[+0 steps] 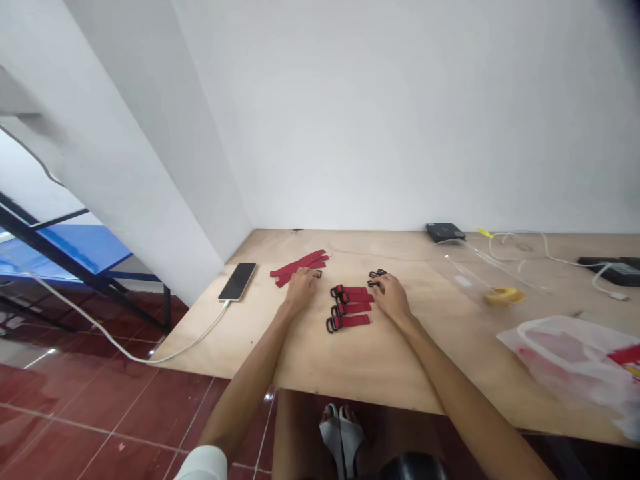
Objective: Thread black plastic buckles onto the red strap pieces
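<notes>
My left hand [301,285] rests at the near end of a small pile of red webbing straps [299,265]. A black buckle [319,274] shows at its closed fingertips. My right hand [393,295] is at a few loose black buckles [379,273], its fingers closed on one of them. Between the hands, several short red straps with black buckles [345,309] lie in a column, buckles to the left and strap ends to the right.
A phone [237,281] on a white charging cable [193,343] lies at the left. At the right are a yellow tape roll [505,295], a clear plastic sheet [463,277], a white plastic bag [570,353] and black devices [445,232] with cables. A white wall [390,120] stands behind the table [350,370].
</notes>
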A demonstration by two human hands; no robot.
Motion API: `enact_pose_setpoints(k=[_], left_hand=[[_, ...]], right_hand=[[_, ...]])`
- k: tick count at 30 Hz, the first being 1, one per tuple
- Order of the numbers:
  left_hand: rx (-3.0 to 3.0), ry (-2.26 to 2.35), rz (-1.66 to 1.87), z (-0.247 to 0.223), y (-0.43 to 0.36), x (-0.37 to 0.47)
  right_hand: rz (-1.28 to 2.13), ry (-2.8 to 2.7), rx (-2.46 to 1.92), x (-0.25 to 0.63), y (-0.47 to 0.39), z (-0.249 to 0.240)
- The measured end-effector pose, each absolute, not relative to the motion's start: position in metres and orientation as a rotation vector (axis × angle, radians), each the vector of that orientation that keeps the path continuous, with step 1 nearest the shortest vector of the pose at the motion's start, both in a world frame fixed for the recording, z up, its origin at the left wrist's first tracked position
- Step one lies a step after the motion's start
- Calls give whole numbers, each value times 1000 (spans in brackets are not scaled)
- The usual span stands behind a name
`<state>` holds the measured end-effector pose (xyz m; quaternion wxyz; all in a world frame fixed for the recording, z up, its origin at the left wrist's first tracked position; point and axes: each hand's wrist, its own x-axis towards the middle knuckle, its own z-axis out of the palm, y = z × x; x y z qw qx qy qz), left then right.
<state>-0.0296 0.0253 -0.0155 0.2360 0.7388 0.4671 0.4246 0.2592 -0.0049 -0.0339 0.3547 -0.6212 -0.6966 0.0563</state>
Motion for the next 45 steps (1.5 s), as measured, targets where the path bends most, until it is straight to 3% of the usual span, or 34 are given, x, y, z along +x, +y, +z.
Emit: enact_pose_setpoints(k=[13, 20, 45], left_hand=[[2128, 1372, 1053, -21, 45, -24], [2235, 1292, 1049, -19, 39, -26], [2302, 1850, 820, -14, 51, -65]], right_hand=[[208, -1824, -1619, 256, -3, -32], [460, -1769, -1474, 260, -6, -27], [318, -1792, -1582, 255, -12, -17]])
